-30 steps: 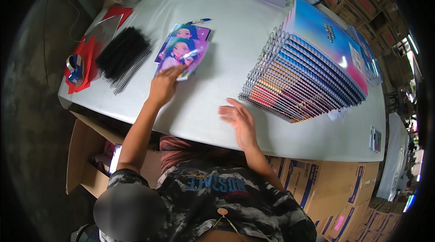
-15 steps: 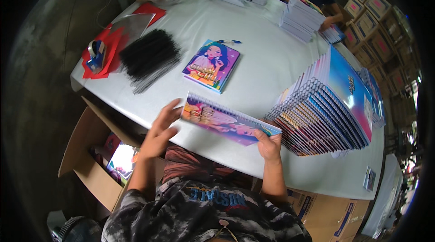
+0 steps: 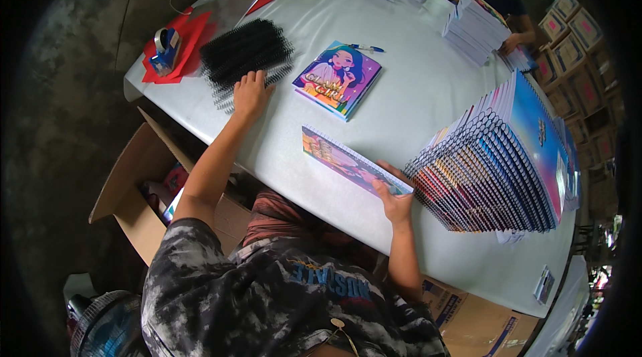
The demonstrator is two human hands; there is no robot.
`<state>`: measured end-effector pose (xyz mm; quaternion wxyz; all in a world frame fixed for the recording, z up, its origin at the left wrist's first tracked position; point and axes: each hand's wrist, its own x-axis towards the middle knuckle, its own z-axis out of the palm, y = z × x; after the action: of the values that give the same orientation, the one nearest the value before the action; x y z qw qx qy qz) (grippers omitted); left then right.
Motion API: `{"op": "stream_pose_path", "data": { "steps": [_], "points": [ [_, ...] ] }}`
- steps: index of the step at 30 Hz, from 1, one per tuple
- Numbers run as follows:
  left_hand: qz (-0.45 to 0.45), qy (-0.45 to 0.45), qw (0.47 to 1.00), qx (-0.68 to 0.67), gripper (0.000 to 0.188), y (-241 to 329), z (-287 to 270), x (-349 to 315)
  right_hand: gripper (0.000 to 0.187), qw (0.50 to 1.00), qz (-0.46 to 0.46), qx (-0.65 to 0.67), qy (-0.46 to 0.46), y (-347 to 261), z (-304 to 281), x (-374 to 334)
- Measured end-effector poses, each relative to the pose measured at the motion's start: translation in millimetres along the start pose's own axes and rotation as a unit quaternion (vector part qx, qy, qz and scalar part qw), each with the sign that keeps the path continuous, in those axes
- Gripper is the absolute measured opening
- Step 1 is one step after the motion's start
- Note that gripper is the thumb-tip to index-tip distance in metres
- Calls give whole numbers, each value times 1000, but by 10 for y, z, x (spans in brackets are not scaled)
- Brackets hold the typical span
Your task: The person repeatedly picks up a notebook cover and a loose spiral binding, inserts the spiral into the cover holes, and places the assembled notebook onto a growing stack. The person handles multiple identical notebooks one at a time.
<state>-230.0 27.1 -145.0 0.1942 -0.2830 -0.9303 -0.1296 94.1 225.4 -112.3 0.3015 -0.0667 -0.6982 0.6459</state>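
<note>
Comparing with half a second ago, we find the left hand point(image 3: 251, 95) moved from beside the notebook point(image 3: 344, 160) to the black coils point(image 3: 242, 50), fingers curled over their near edge, any grip unclear; the right hand point(image 3: 396, 206) alone pinches the notebook's near end. From that hand, its long axis runs leftward and away, the hole- or loop-lined edge farthest from us.

Black coils point(image 3: 244, 49) lie in a bristly pile, the left hand point(image 3: 251, 96) at its near edge. Right of the pile, well apart, 1 purple illustrated notebook point(image 3: 346, 163) tilts in the right hand point(image 3: 396, 204).
</note>
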Motion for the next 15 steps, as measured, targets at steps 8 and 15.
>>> {"op": "stream_pose_path", "data": {
  "steps": [8,15],
  "points": [
    [-21,46,990,-130,18,-164,-375,268,25,999,-21,0,-44,-23,-101,68],
    [73,-217,791,-567,19,554,-1092,-127,25,1000,-13,-17,-3,99,-141,153]
  ]
}}
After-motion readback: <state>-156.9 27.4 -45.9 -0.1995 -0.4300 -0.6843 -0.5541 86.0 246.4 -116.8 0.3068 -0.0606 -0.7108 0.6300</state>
